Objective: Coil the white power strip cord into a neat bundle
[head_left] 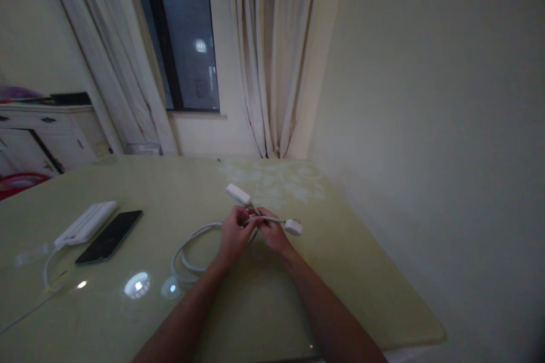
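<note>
White cable [208,227], black phone [110,236], pale green table [357,278]

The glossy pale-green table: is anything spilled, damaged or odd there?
Nothing stands out as spilled or damaged. The bright round spots on the table look like reflected light, not liquid. The thin white cable, held by the left hand and right hand, loops loosely and seems intact.

Below the hands [235,233] spreads a glossy, pale green counter [349,283], round lights [137,285] mirrored in its top to their left. A plain, pale wall [434,125] rises to their right, dim in the low light. Beyond them, past the counter's far edge, long cream curtains [281,51] hang on both sides of a dark-framed window [181,22], its bluish glass showing a bright spot [200,45]. Farther off to their left stands a white cabinet [63,140] with dark handles [49,120]
</note>
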Demonstrator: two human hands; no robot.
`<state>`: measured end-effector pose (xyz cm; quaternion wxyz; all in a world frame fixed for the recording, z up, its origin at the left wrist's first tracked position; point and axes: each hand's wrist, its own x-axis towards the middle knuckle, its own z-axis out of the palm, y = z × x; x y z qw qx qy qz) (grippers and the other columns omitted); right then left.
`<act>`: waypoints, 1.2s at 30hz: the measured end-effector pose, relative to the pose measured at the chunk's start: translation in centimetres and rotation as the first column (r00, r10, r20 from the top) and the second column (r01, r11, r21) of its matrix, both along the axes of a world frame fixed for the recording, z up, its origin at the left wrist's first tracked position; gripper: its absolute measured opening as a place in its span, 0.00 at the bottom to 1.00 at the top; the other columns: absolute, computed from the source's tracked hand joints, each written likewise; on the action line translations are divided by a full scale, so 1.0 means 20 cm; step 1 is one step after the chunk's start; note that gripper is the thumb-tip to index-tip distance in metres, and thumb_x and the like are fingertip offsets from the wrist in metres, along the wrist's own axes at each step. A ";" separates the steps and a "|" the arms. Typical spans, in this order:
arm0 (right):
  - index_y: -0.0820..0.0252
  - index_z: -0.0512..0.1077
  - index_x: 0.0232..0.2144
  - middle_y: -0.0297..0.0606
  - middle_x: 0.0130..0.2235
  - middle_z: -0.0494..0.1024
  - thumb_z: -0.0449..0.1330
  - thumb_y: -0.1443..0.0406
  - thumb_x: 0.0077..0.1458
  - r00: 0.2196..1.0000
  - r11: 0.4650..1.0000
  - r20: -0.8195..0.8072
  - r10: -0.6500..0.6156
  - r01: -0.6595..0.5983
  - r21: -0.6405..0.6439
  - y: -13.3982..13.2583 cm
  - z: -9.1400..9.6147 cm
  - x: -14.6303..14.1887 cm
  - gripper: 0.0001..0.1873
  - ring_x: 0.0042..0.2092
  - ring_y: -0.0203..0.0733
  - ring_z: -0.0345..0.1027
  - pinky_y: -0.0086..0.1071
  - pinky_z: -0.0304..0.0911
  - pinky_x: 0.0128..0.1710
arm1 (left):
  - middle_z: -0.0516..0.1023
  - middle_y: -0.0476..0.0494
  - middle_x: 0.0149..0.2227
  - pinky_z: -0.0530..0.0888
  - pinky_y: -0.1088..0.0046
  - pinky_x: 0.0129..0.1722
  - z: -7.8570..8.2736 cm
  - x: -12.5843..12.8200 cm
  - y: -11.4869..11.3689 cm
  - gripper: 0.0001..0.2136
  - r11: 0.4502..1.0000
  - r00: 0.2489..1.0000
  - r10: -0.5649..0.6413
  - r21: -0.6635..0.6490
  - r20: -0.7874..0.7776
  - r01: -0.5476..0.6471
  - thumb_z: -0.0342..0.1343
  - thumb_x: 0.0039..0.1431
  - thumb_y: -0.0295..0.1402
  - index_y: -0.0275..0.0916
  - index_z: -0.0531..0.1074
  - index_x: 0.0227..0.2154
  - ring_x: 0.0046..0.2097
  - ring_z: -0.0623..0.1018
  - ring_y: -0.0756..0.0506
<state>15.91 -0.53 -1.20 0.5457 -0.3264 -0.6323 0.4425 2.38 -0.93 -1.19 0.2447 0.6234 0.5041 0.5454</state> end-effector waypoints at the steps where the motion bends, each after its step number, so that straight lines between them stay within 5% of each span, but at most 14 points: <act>1: 0.56 0.77 0.39 0.35 0.37 0.75 0.60 0.54 0.61 1.000 0.999 0.015 0.022 -0.022 0.024 -0.01 0.01 0.00 0.13 0.42 0.41 0.67 0.34 0.64 0.47 | 0.72 0.51 0.26 0.68 0.72 0.31 0.01 0.00 0.01 0.21 0.999 1.000 0.031 -0.030 -0.001 -0.031 0.63 0.52 0.54 0.41 0.65 0.29 0.29 0.72 0.47; 10: 0.58 0.77 0.43 0.38 0.38 0.73 0.48 0.47 0.70 0.994 0.997 0.101 -0.030 0.022 0.079 -0.03 0.01 0.02 0.26 0.37 0.39 0.65 0.32 0.64 0.41 | 0.81 0.40 0.35 0.74 0.66 0.41 -0.02 -0.01 0.04 0.22 0.971 0.969 -0.208 -0.093 0.132 0.221 0.53 0.61 0.53 0.36 0.77 0.37 0.38 0.79 0.42; 13: 0.58 0.79 0.43 0.38 0.37 0.77 0.49 0.46 0.69 0.995 0.997 0.077 -0.065 0.062 0.052 -0.03 0.03 0.00 0.27 0.38 0.40 0.70 0.34 0.66 0.43 | 0.81 0.40 0.40 0.74 0.69 0.40 -0.01 0.01 0.03 0.20 0.985 0.959 -0.158 -0.030 0.234 0.170 0.58 0.61 0.50 0.36 0.77 0.42 0.38 0.79 0.45; 16: 0.59 0.81 0.42 0.41 0.37 0.81 0.51 0.43 0.67 0.993 0.995 -0.071 -0.099 0.098 -0.009 -0.04 0.05 -0.03 0.30 0.42 0.44 0.75 0.38 0.68 0.51 | 0.79 0.45 0.33 0.74 0.72 0.33 0.03 0.02 0.02 0.19 1.000 0.935 -0.006 -0.005 0.355 0.009 0.58 0.62 0.50 0.37 0.72 0.41 0.31 0.77 0.48; 19: 0.61 0.81 0.44 0.45 0.40 0.83 0.54 0.39 0.62 0.950 0.986 -0.283 -0.130 0.094 -0.136 -0.03 0.05 -0.05 0.33 0.45 0.47 0.78 0.44 0.67 0.57 | 0.76 0.48 0.27 0.76 0.71 0.32 0.06 0.00 0.03 0.17 0.989 0.873 0.135 -0.017 0.468 -0.144 0.51 0.67 0.49 0.38 0.68 0.38 0.28 0.78 0.48; 21: 0.63 0.81 0.43 0.47 0.40 0.84 0.56 0.38 0.59 0.917 0.977 -0.370 -0.150 0.079 -0.200 -0.01 0.04 -0.06 0.35 0.45 0.48 0.79 0.45 0.68 0.57 | 0.79 0.45 0.31 0.77 0.69 0.34 0.07 -0.02 0.04 0.18 0.993 0.871 0.108 -0.003 0.479 -0.122 0.45 0.70 0.49 0.38 0.67 0.39 0.29 0.79 0.47; 24: 0.63 0.81 0.39 0.48 0.38 0.84 0.59 0.36 0.56 0.878 0.963 -0.424 -0.220 0.126 -0.239 0.02 0.03 -0.07 0.36 0.43 0.48 0.80 0.44 0.71 0.52 | 0.81 0.42 0.34 0.78 0.67 0.36 0.05 -0.06 0.05 0.18 0.996 0.938 -0.090 0.034 0.336 0.083 0.42 0.71 0.48 0.38 0.67 0.38 0.30 0.80 0.47; 30: 0.66 0.79 0.39 0.41 0.26 0.80 0.63 0.38 0.52 0.825 0.881 -0.342 -0.450 0.348 -0.319 0.04 0.04 -0.01 0.35 0.28 0.43 0.76 0.36 0.72 0.34 | 0.82 0.41 0.41 0.78 0.69 0.36 0.00 -0.01 0.02 0.20 0.908 0.905 -0.413 -0.033 0.097 0.418 0.63 0.58 0.41 0.39 0.65 0.49 0.34 0.81 0.47; 33: 0.64 0.76 0.37 0.35 0.22 0.77 0.63 0.38 0.53 0.823 0.856 -0.265 -0.501 0.428 -0.291 0.03 0.05 0.02 0.33 0.23 0.39 0.70 0.31 0.65 0.26 | 0.82 0.40 0.42 0.79 0.68 0.38 -0.01 0.02 -0.01 0.16 0.892 0.893 -0.450 -0.037 0.008 0.450 0.62 0.59 0.37 0.40 0.68 0.47 0.39 0.82 0.45; 36: 0.61 0.72 0.40 0.30 0.20 0.73 0.63 0.39 0.53 0.818 0.837 -0.211 -0.536 0.480 -0.264 0.02 0.06 0.04 0.32 0.21 0.36 0.64 0.29 0.58 0.23 | 0.83 0.42 0.37 0.79 0.67 0.37 -0.03 0.01 -0.02 0.12 0.943 0.933 -0.322 0.033 -0.158 0.331 0.62 0.60 0.38 0.40 0.72 0.45 0.35 0.82 0.44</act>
